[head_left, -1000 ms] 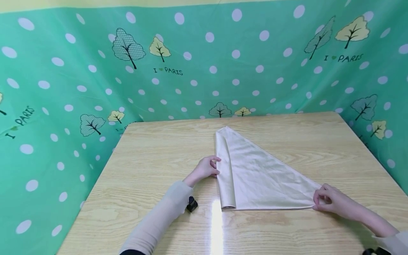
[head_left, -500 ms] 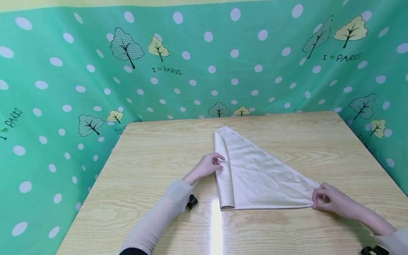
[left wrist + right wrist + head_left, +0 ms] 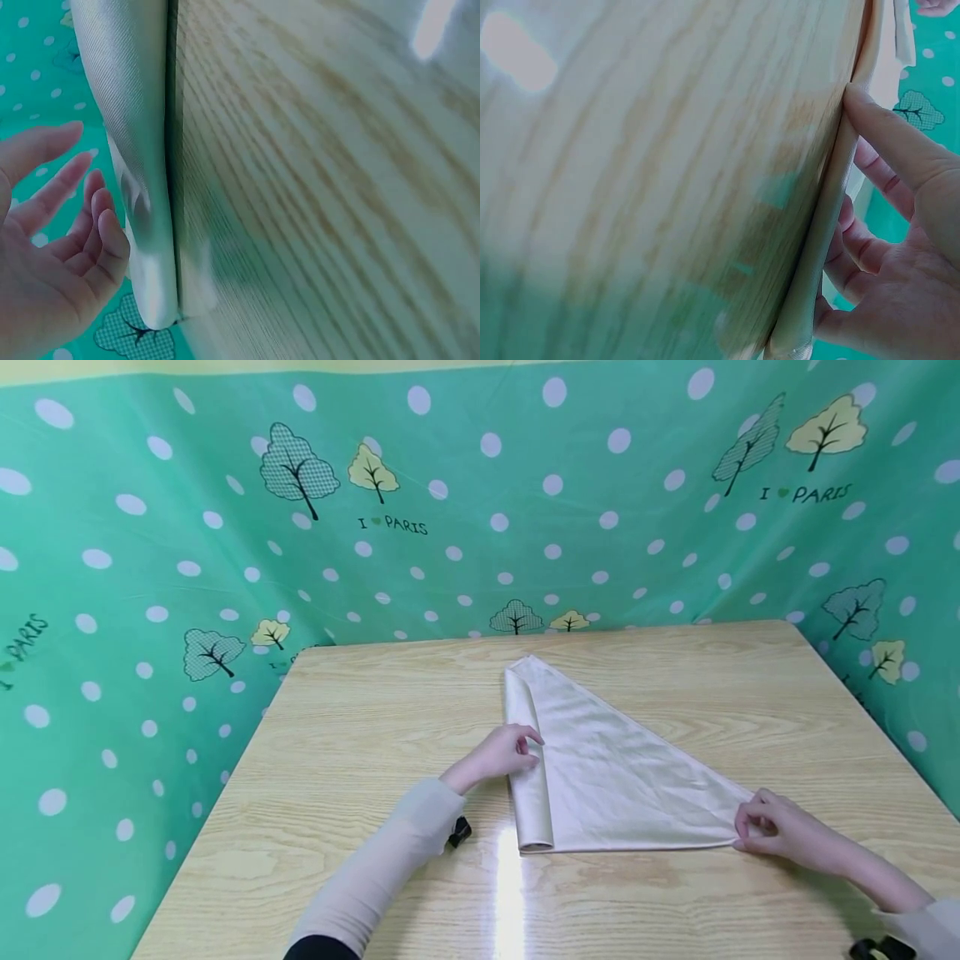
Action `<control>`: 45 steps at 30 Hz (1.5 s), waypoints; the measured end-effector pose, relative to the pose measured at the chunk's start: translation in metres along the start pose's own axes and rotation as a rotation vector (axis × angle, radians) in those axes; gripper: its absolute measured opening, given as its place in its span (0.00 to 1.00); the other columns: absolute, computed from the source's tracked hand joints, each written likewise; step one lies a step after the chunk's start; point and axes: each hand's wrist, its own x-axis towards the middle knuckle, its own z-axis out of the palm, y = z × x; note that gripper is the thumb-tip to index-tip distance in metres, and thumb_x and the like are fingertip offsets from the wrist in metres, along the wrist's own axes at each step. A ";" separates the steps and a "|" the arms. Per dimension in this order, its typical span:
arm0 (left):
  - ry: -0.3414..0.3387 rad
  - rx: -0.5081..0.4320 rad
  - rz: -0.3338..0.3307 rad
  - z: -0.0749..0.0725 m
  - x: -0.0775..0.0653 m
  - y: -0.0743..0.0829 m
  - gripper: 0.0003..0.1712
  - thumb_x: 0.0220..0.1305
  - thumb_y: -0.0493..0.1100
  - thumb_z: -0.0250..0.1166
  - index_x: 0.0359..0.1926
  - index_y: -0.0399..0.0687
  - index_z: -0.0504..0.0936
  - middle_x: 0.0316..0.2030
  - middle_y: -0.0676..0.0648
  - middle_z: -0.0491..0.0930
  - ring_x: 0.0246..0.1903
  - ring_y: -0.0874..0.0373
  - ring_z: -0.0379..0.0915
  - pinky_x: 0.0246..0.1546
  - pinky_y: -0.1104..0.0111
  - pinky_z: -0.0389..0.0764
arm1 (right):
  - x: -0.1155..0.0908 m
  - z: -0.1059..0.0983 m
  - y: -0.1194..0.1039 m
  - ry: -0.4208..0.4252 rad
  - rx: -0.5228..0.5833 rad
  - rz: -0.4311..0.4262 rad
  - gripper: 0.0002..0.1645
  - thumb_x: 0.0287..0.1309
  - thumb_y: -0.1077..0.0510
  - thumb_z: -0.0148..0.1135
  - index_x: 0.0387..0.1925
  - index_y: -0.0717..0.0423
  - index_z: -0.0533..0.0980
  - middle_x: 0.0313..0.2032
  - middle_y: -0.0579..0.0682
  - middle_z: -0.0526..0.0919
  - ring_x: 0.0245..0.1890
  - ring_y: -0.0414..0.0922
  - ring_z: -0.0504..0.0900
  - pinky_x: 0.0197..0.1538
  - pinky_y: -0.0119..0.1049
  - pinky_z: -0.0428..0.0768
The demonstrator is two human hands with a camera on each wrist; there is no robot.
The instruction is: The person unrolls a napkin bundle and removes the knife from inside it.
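A cream, satiny cloth (image 3: 622, 768) lies folded into a triangle on the wooden table, its left side turned into a long flat roll (image 3: 531, 806). My left hand (image 3: 506, 752) hovers over or lightly touches this roll, about midway along it. In the left wrist view, that hand (image 3: 64, 247) has loosely bent, spread fingers with nothing between them; the roll stands beside the fingertips. At the cloth's right corner, my right hand (image 3: 787, 835) pinches the edge between thumb and fingers. The right wrist view shows its thumb (image 3: 896, 139) on the cloth's edge, the other fingers partly behind it.
The wooden table (image 3: 360, 718) has light grain and a bright reflected streak near its front. A green dotted curtain (image 3: 450, 510) with tree prints hangs behind the table and along both sides.
My left hand has moved rightward from the roll's outer left edge to above the roll, and its hold on that edge has ended. The right hand and cloth look unchanged.
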 end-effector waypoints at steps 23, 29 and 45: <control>-0.077 0.217 0.056 0.010 0.008 -0.001 0.15 0.53 0.45 0.63 0.42 0.44 0.78 0.20 0.54 0.68 0.20 0.65 0.61 0.25 0.76 0.65 | 0.001 -0.002 0.001 0.036 -0.017 -0.040 0.15 0.40 0.59 0.68 0.21 0.41 0.68 0.23 0.40 0.59 0.24 0.31 0.56 0.24 0.25 0.55; -0.099 0.270 0.068 0.009 0.012 0.001 0.12 0.54 0.46 0.62 0.38 0.47 0.76 0.24 0.51 0.73 0.24 0.62 0.65 0.29 0.73 0.68 | 0.001 -0.002 0.001 0.040 -0.014 -0.042 0.15 0.40 0.60 0.68 0.21 0.41 0.68 0.23 0.40 0.59 0.24 0.30 0.56 0.24 0.26 0.55; -0.091 0.229 -0.054 0.012 0.017 -0.004 0.10 0.50 0.44 0.64 0.28 0.46 0.71 0.18 0.54 0.68 0.20 0.63 0.63 0.22 0.77 0.66 | 0.000 -0.002 0.000 -0.004 0.003 -0.021 0.12 0.42 0.58 0.67 0.22 0.44 0.69 0.23 0.42 0.60 0.24 0.30 0.57 0.24 0.26 0.56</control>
